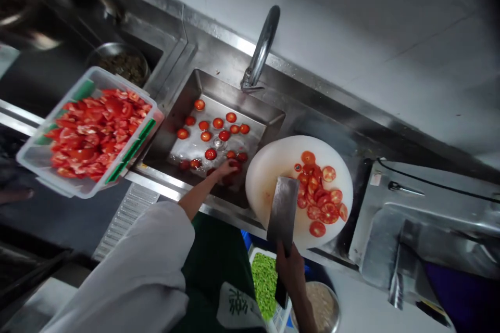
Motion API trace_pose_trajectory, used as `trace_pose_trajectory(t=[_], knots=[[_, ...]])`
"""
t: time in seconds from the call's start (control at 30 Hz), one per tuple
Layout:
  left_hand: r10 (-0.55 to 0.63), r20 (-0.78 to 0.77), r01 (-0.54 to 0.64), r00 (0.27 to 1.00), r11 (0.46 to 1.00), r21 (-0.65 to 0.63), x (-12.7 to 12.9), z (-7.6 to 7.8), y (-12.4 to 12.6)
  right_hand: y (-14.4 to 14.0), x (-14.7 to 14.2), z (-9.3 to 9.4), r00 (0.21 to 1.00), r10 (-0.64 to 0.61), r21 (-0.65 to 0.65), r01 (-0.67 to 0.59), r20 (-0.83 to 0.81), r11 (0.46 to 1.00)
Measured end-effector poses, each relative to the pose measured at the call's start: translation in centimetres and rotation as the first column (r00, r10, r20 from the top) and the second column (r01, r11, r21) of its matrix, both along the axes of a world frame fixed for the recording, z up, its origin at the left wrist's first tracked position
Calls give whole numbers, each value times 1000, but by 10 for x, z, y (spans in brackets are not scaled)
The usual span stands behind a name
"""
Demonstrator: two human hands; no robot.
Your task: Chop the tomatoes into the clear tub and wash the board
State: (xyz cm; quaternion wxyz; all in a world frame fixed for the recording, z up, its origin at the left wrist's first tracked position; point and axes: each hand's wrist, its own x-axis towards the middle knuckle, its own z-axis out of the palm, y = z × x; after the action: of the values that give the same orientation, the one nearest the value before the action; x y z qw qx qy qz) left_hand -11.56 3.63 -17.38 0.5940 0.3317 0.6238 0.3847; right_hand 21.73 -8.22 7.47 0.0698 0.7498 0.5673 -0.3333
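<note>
My left hand (229,167) reaches down into the steel sink (269,138) at its near right corner. Its fingers curl over a tomato (236,166), though the fingertips are partly lost against the red. Several whole tomatoes (217,123) lie around the sink in shallow water. My right hand (289,265) grips a cleaver (284,208) by its dark handle, the broad blade lying over the left part of a round white cutting board (265,166). Tomato slices (317,192) are heaped on the board, right of the blade.
At the left, a clear plastic tub (29,151) full of cut tomato (97,135) straddles the sink edge. A curved faucet (263,47) rises behind the sink. Below the counter are chopped greens (263,281) and a bowl of pale food (322,304). A metal appliance (390,213) stands right.
</note>
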Motion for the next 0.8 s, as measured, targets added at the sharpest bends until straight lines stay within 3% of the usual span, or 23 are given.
trace_pose_trajectory(t=[0.07, 0.17, 0.27, 0.33, 0.43, 0.53, 0.7, 0.8], knots=[[22, -1, -22, 1000, 999, 44, -19, 32, -7, 11, 11, 2, 998, 56, 3, -56, -8, 998], [90, -40, -80, 995, 973, 217, -30, 88, -14, 27, 27, 5, 987, 158, 10, -158, -14, 987], [180, -110, -125, 978, 916, 382, -11, 137, -16, 37, 33, 9, 967, 254, 1, -254, -32, 967], [217, -131, -138, 967, 884, 447, 19, 158, -14, 42, 30, 15, 953, 302, -9, -302, -16, 953], [292, -191, -165, 937, 854, 494, 71, 172, -15, 49, 21, 24, 939, 339, -20, -339, 54, 941], [310, -325, -99, 894, 842, 530, 109, 176, -23, 55, 16, 29, 925, 370, -47, -367, 85, 929], [184, -457, 84, 870, 859, 505, 127, 179, -36, 55, 14, 34, 905, 423, -89, -418, 45, 904], [122, -565, 231, 816, 827, 512, 128, 174, -38, 55, 13, 36, 887, 462, -93, -459, 14, 884]])
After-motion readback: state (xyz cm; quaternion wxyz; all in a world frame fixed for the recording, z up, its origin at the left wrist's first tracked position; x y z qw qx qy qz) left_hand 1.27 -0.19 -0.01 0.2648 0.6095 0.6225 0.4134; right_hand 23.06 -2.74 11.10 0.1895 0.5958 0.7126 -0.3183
